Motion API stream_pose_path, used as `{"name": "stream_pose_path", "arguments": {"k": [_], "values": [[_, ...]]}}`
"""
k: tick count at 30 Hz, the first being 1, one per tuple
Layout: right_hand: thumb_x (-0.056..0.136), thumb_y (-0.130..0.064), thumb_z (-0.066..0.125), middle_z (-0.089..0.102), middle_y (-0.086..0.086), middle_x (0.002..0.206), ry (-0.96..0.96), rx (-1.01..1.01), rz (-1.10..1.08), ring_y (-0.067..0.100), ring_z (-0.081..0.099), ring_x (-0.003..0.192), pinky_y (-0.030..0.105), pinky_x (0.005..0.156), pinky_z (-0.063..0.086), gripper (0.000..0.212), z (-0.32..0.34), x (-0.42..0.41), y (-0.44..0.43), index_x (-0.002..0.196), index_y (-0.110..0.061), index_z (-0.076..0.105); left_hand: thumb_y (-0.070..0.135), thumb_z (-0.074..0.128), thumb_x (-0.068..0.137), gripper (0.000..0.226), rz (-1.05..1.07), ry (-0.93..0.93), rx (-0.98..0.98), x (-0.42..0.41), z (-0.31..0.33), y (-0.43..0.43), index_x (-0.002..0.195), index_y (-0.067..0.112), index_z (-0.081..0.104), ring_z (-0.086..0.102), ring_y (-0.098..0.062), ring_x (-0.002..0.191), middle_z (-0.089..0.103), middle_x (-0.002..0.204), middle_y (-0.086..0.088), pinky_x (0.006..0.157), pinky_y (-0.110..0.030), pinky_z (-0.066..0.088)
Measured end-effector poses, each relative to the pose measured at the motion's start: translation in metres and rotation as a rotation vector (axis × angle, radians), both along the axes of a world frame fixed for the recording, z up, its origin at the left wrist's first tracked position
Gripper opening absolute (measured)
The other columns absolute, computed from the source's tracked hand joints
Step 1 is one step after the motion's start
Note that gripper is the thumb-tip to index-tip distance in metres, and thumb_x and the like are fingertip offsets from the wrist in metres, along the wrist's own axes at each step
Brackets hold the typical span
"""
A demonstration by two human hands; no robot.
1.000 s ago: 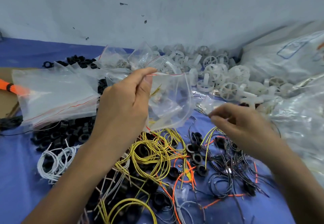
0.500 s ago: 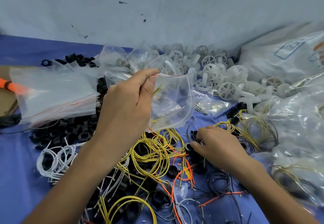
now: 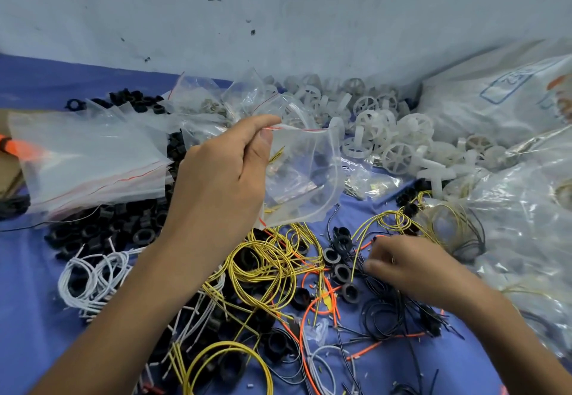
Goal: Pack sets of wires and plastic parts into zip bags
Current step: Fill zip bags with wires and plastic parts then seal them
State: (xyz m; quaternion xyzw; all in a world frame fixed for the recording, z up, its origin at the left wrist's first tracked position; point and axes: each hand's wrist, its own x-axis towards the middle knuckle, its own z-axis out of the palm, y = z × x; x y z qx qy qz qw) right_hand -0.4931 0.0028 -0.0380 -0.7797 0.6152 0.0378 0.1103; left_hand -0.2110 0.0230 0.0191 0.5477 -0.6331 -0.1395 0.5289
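1. Nearest, below the zip bag (image 3: 306, 178), loose yellow wires (image 3: 263, 264), orange wires (image 3: 318, 301) and black rings (image 3: 340, 271) lie tangled on the blue surface (image 3: 28, 301). A great deal is still unpacked.
2. Below and right of the zip bag, the right hand (image 3: 411, 267) is down among black wires (image 3: 387, 311). It is blurred, so I cannot tell whether it grips anything.
3. The left hand (image 3: 223, 184) pinches the zip bag's red-lined mouth between thumb and fingers, holding it up and open. A yellow wire end shows inside; this set looks only part-filled and the bag is unsealed.
4. Left of the zip bag lies a stack of empty bags (image 3: 86, 159); to its right, filled bags (image 3: 510, 224) suggest earlier sets are done.
5. Beyond the zip bag, white wheels (image 3: 396, 134) are piled against the wall.
6. Since a second ago, the right hand has dropped from beside the bag's mouth into the wires, then shifted rightward; the left hand's hold is unchanged.
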Motion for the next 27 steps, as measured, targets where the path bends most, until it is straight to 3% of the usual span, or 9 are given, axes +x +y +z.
{"name": "stream_pose_path", "arguments": {"k": [3, 6, 10, 14, 18, 24, 27], "values": [[0.080, -0.062, 0.061, 0.047, -0.013, 0.099, 0.142, 0.078, 0.042, 0.012, 0.049, 0.091, 0.028, 0.077, 0.042, 0.035, -0.002, -0.002, 0.010, 0.098, -0.032, 0.056, 0.041, 0.040, 0.105, 0.029, -0.006, -0.002, 0.001, 0.000, 0.000, 0.000, 0.124, 0.035, 0.062, 0.058, -0.017, 0.050, 0.055, 0.052, -0.003, 0.057, -0.041, 0.049], [0.089, -0.047, 0.055, 0.047, -0.010, 0.101, 0.199, 0.004, 0.099, 0.017, 0.048, 0.095, 0.032, 0.081, 0.044, 0.022, -0.001, 0.002, 0.013, 0.099, -0.027, 0.056, 0.041, 0.040, 0.105, 0.029, -0.016, -0.011, 0.003, -0.001, 0.000, 0.000, 0.124, 0.034, 0.061, 0.060, -0.018, 0.049, 0.056, 0.050, -0.003, 0.059, -0.040, 0.050], [0.094, -0.038, 0.052, 0.058, -0.008, 0.090, 0.049, -0.151, 0.009, 0.016, 0.058, 0.089, 0.035, 0.076, 0.045, 0.016, 0.010, -0.003, 0.015, 0.091, -0.026, 0.063, 0.041, 0.040, 0.105, 0.030, -0.015, -0.005, 0.003, 0.000, 0.002, 0.002, 0.125, 0.034, 0.061, 0.059, -0.018, 0.048, 0.056, 0.050, -0.003, 0.058, -0.041, 0.050], [0.093, -0.028, 0.060, 0.066, -0.004, 0.074, -0.409, -0.195, -0.124, 0.014, 0.059, 0.071, 0.040, 0.068, 0.048, 0.012, 0.034, -0.018, 0.016, 0.084, -0.023, 0.067, 0.040, 0.040, 0.105, 0.030, -0.011, -0.025, 0.008, -0.001, 0.004, 0.003, 0.125, 0.034, 0.062, 0.057, -0.013, 0.048, 0.057, 0.052, 0.002, 0.058, -0.037, 0.049], [0.099, -0.017, 0.053, 0.073, 0.008, 0.076, -0.978, -0.182, -0.333, 0.000, 0.054, 0.053, 0.012, 0.049, 0.041, 0.018, 0.054, -0.015, 0.019, 0.091, -0.010, 0.068, 0.038, 0.041, 0.105, 0.030, -0.018, -0.046, 0.008, -0.004, 0.003, 0.004, 0.124, 0.033, 0.063, 0.049, -0.008, 0.046, 0.049, 0.048, 0.012, 0.048, -0.022, 0.031], [0.085, -0.026, 0.056, 0.046, 0.006, 0.057, -1.432, 0.088, -0.376, 0.014, 0.041, 0.049, 0.020, 0.043, 0.036, 0.023, 0.079, -0.005, 0.034, 0.092, -0.014, 0.075, 0.038, 0.041, 0.105, 0.030, -0.023, -0.052, 0.013, -0.005, 0.004, 0.005, 0.125, 0.033, 0.063, 0.046, -0.009, 0.043, 0.048, 0.047, 0.012, 0.045, -0.020, 0.030], [0.077, -0.031, 0.065, 0.059, 0.009, 0.064, -1.498, 0.208, -0.298, 0.014, 0.051, 0.048, 0.018, 0.040, 0.038, 0.023, 0.088, 0.011, 0.051, 0.092, -0.020, 0.077, 0.039, 0.042, 0.104, 0.031, -0.043, -0.047, 0.027, -0.010, 0.002, 0.007, 0.126, 0.033, 0.062, 0.046, -0.007, 0.045, 0.050, 0.051, 0.017, 0.049, -0.023, 0.031]]}}
